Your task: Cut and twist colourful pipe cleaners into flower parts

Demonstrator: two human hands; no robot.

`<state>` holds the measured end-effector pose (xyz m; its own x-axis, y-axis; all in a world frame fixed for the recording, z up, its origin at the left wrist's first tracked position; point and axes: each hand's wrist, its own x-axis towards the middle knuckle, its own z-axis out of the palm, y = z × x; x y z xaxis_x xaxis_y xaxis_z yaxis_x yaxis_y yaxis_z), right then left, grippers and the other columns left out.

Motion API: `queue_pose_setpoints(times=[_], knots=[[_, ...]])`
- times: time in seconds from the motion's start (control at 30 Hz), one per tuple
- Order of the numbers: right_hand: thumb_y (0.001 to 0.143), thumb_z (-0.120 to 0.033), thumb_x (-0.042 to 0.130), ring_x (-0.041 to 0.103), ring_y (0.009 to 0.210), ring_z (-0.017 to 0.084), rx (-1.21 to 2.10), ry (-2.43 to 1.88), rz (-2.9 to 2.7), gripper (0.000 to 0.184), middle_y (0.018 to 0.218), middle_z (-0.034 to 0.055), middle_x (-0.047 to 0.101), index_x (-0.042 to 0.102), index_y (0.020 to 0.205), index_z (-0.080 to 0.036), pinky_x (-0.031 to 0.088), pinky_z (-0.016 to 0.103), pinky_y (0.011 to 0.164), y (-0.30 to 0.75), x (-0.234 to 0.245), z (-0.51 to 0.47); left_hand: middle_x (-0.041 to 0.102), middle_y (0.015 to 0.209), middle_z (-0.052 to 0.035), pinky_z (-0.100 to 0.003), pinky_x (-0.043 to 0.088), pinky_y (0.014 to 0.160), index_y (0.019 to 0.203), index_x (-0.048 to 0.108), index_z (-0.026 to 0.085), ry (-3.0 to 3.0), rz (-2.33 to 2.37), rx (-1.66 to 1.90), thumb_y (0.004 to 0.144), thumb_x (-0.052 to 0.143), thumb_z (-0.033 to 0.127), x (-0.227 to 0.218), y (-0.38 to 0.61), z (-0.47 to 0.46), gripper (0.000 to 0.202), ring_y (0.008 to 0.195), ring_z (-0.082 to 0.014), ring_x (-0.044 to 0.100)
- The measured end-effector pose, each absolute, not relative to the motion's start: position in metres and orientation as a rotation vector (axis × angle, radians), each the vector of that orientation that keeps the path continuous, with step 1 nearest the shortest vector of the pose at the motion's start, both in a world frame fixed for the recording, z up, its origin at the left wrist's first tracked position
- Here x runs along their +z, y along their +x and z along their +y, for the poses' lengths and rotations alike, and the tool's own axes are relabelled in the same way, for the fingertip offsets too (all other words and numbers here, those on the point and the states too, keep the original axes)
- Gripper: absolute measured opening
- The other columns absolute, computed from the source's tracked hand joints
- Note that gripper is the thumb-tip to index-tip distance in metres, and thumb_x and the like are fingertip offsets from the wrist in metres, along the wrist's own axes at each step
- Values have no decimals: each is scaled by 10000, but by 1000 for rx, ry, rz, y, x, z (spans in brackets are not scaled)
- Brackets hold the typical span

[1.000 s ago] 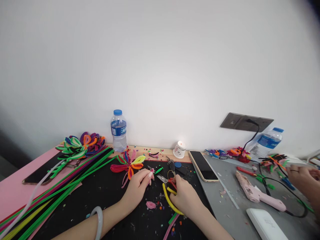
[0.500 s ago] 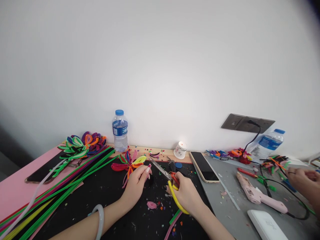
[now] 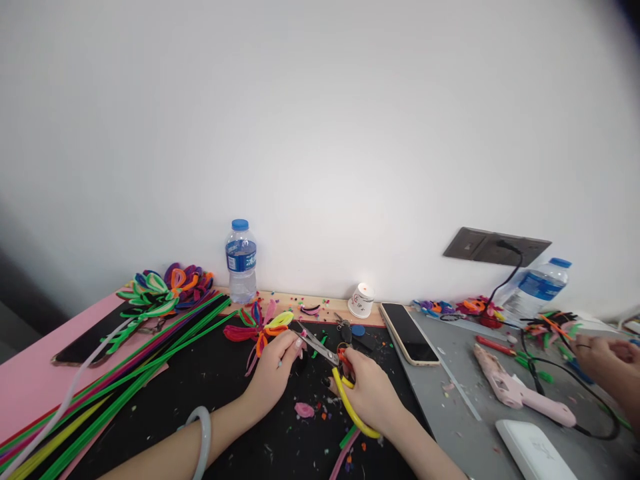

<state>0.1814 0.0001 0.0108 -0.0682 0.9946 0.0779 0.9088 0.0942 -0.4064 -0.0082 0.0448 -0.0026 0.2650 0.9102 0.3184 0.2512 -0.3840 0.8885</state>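
Observation:
My left hand [image 3: 277,363] is closed in a pinch on a small pink pipe cleaner piece [image 3: 303,333], mostly hidden by the fingers. My right hand [image 3: 369,387] grips scissors [image 3: 321,347] with yellow and orange handles. Their blade tips reach the pink piece beside my left fingertips. Just behind my left hand lies a multicoloured pipe cleaner flower [image 3: 260,327]. On the black mat [image 3: 235,427] below the hands rest a pink petal-shaped loop [image 3: 304,409] and many small clippings. Green and pink pipe cleaners [image 3: 345,453] lie near my right wrist.
Long pipe cleaners [image 3: 125,373] and finished flowers [image 3: 160,290] lie at left. A water bottle [image 3: 241,263], paper cup [image 3: 361,301] and phone [image 3: 409,335] stand or lie toward the wall. At right are a pink glue gun [image 3: 523,393], a white case [image 3: 533,450] and another person's hand [image 3: 605,357].
The scissors have shifted slightly left, bringing their tips to the pink piece at my left fingertips. My left hand has hardly moved.

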Motion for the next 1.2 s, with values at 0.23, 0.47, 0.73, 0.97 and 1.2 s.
queue_pose_setpoints(times=[0.23,0.47,0.73,0.97,1.2], knots=[[674,-335,623,422,556,122,316,-1890,-2068,239,645,-29,515,429,639,-199,235,216,497,180,12,1,510,691,-4,-256,376,652,699,509,169,1859,1037,1100,890,329,275,-3,-9,44,283,674,-155,487],[651,-338,648,380,524,106,297,-1875,-2067,264,591,-49,483,433,598,-196,210,213,478,180,11,0,519,687,-7,-261,378,653,678,513,173,1898,1029,1083,890,336,291,-4,-8,42,301,673,-159,484],[642,-332,649,351,507,99,314,-1859,-2069,263,561,-45,459,450,555,-184,201,214,473,182,12,1,503,687,-8,-256,365,657,649,482,174,1923,1009,1063,892,336,275,-4,-8,43,301,679,-154,470],[688,-198,549,324,496,98,309,-1778,-2110,186,525,-44,416,439,539,-178,188,219,465,185,14,1,491,647,-3,-243,362,617,638,491,169,1876,980,1023,889,331,327,2,-8,40,338,651,-149,467],[641,-129,520,321,499,95,339,-1727,-2128,162,539,-48,399,404,540,-179,204,208,470,188,19,4,457,566,26,-208,285,480,676,521,144,1554,830,900,857,394,410,0,-8,44,346,489,-90,370]])
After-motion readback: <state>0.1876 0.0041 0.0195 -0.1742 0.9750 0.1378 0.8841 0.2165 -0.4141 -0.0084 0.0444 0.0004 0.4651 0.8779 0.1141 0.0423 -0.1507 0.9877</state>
